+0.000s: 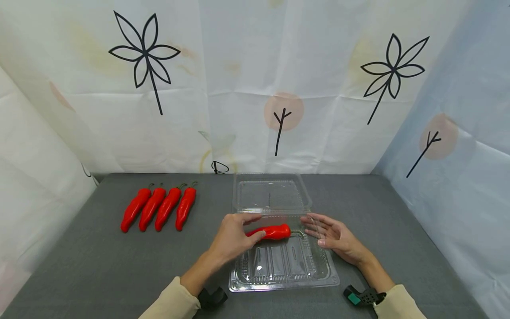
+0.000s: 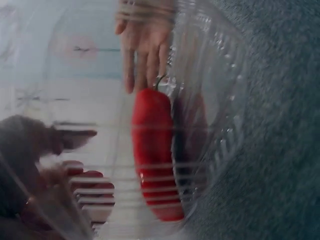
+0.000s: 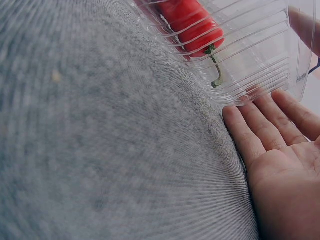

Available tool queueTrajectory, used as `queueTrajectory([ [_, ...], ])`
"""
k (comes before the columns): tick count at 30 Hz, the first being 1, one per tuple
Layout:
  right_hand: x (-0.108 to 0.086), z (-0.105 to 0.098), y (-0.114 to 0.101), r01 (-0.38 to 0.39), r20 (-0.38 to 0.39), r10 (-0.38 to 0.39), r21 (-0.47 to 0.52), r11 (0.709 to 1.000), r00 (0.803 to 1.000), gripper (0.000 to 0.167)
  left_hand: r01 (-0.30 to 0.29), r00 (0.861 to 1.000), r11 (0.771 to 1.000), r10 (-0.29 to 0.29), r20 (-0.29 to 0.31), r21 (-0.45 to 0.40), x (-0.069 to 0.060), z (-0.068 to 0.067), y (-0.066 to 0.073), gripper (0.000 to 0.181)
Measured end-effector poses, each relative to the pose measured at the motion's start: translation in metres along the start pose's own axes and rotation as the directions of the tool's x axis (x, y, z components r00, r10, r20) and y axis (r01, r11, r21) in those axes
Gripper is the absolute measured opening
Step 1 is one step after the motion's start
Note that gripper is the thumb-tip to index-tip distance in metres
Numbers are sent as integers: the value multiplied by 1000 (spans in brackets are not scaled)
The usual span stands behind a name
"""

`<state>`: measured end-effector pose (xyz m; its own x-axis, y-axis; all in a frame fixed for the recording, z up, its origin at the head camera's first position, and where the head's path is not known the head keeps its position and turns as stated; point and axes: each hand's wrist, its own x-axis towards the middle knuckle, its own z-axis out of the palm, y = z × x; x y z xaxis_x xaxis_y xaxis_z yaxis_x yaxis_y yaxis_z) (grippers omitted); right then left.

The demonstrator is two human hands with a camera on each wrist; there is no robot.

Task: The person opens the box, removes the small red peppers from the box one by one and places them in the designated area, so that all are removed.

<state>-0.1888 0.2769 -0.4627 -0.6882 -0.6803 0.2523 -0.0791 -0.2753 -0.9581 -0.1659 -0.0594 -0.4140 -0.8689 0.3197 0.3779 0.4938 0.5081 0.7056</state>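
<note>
A clear plastic clamshell container (image 1: 284,283) stands with its lid folded back. One red pepper (image 1: 276,232) lies crosswise in the far part of its base, green stem pointing right. Over the pepper's left end is my left hand (image 1: 236,237), thumb and fingers spread apart. Through the clear wall, the left wrist view shows that hand (image 2: 65,185) apart from the pepper (image 2: 152,145). At the container's right side, my right hand (image 1: 338,237) has its fingers extended. In the right wrist view, its fingertips (image 3: 235,114) touch the outside of the container wall.
Several red peppers (image 1: 167,208) lie side by side at the back left of the grey table (image 1: 99,266). The container's raised lid (image 1: 272,192) reaches the back edge near the printed white cloth (image 1: 239,110). Another cloth wall (image 1: 470,155) borders the right side.
</note>
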Motion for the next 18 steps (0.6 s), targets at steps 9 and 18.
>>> queueTrajectory([
  [9,0,0,2,-25,-35,25,-2,1000,999,66,-6,990,993,-10,143,116,5,11,5,41],
  [18,-1,1,1,-49,-53,49,-2,999,997,68,49,972,990,-78,223,133,14,17,12,44],
])
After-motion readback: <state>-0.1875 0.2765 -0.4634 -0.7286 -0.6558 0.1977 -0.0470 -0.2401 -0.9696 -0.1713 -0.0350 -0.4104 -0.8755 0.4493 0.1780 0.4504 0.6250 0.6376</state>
